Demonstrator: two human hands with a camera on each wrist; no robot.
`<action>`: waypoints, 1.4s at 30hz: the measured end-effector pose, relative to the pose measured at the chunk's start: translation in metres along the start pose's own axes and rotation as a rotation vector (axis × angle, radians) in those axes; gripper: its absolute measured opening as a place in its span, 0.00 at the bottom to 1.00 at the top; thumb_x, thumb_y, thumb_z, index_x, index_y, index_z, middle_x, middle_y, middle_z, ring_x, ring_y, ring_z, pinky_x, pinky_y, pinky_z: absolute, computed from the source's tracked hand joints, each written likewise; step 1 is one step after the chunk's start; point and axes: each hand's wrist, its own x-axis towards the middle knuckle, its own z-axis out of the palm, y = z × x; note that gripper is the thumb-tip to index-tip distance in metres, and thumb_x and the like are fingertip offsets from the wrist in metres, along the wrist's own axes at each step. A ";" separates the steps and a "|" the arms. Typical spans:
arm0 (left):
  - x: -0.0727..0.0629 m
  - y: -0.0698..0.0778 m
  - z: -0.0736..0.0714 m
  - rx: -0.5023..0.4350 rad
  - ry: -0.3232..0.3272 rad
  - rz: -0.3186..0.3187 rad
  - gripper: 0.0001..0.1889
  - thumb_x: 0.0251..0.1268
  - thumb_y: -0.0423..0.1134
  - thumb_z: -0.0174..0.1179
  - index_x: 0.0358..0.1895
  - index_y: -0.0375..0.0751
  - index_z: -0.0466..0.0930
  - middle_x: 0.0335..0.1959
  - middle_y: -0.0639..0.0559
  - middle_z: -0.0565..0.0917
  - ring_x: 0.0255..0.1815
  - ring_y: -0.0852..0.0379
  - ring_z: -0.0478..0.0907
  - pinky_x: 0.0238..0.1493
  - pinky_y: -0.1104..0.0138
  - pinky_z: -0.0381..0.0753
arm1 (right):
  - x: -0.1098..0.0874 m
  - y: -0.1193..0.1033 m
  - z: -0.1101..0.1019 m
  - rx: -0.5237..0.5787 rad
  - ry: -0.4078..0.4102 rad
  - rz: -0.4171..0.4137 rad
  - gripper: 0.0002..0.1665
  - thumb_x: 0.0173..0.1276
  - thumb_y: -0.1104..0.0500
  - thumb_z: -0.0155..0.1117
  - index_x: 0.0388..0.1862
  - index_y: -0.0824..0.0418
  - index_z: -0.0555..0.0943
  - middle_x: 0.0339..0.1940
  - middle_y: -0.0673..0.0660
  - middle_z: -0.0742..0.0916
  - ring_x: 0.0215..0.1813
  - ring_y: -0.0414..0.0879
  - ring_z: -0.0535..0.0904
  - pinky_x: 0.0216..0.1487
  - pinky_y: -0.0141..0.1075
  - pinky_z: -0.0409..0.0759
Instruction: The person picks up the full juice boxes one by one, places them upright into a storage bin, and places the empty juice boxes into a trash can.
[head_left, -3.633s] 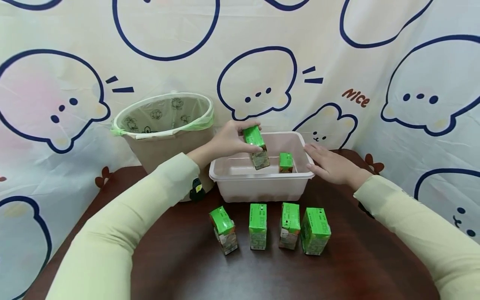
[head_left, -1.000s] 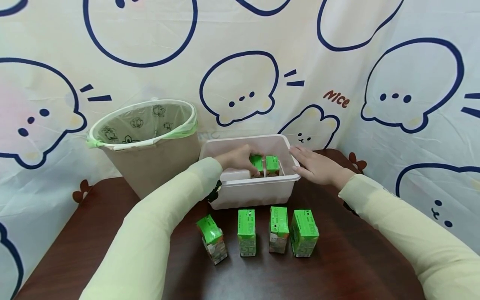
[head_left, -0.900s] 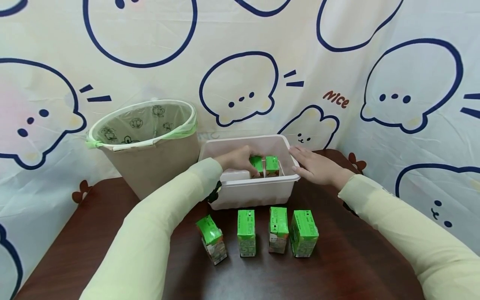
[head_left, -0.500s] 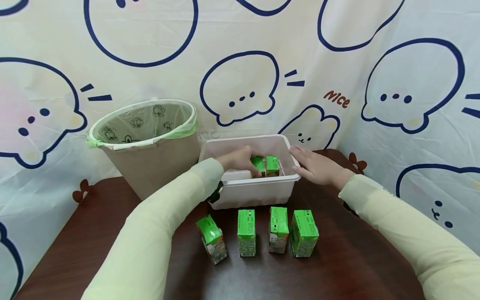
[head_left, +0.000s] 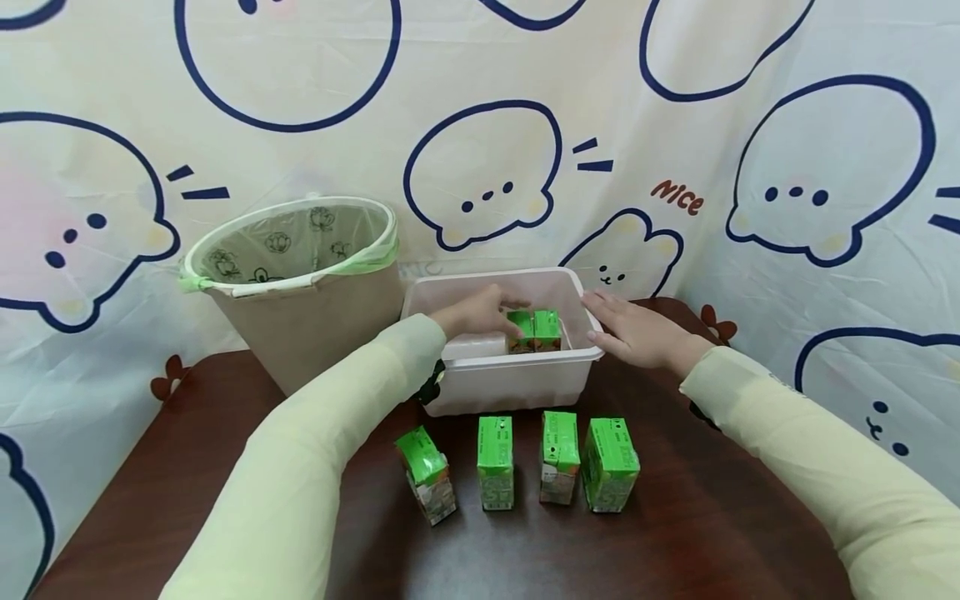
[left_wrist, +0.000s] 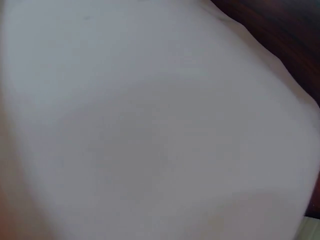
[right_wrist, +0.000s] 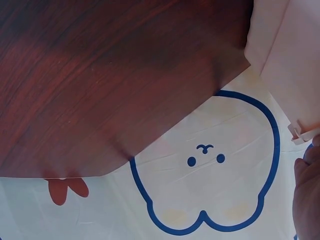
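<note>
The left hand (head_left: 483, 312) reaches into the tub (head_left: 510, 390), thumb and fingers loosely parted about a carton (head_left: 520, 320) — whether they touch it, I cannot tell. A second carton (head_left: 547, 322) stands just past those fingertips, snug beside the first, probably to save room. The right hand (head_left: 641, 333) holds nothing; its straight fingers rest at the tub's rim — likely to steady it. Nearer than the left fingers, four cartons (head_left: 495, 442) stand on the table (head_left: 600, 562).
</note>
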 end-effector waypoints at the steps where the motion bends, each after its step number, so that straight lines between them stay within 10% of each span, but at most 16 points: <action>1: -0.001 0.000 -0.001 -0.001 0.002 -0.001 0.32 0.58 0.38 0.71 0.67 0.39 0.72 0.65 0.48 0.75 0.67 0.51 0.68 0.65 0.61 0.68 | 0.000 0.000 0.000 -0.001 -0.001 0.000 0.42 0.77 0.42 0.44 0.79 0.63 0.48 0.78 0.66 0.55 0.77 0.61 0.49 0.71 0.57 0.53; 19: -0.048 0.012 -0.020 -0.064 0.102 0.113 0.32 0.60 0.37 0.69 0.67 0.37 0.70 0.67 0.42 0.72 0.68 0.47 0.67 0.69 0.57 0.62 | 0.002 -0.001 0.000 -0.009 -0.009 -0.034 0.41 0.78 0.44 0.44 0.78 0.66 0.48 0.77 0.67 0.55 0.77 0.61 0.48 0.72 0.56 0.51; 42: -0.149 0.008 -0.012 -0.275 0.334 0.260 0.28 0.59 0.31 0.68 0.64 0.34 0.73 0.61 0.42 0.77 0.64 0.52 0.72 0.65 0.59 0.68 | 0.001 -0.001 0.003 0.015 0.021 -0.014 0.40 0.78 0.46 0.45 0.79 0.64 0.49 0.77 0.65 0.56 0.77 0.59 0.49 0.72 0.57 0.51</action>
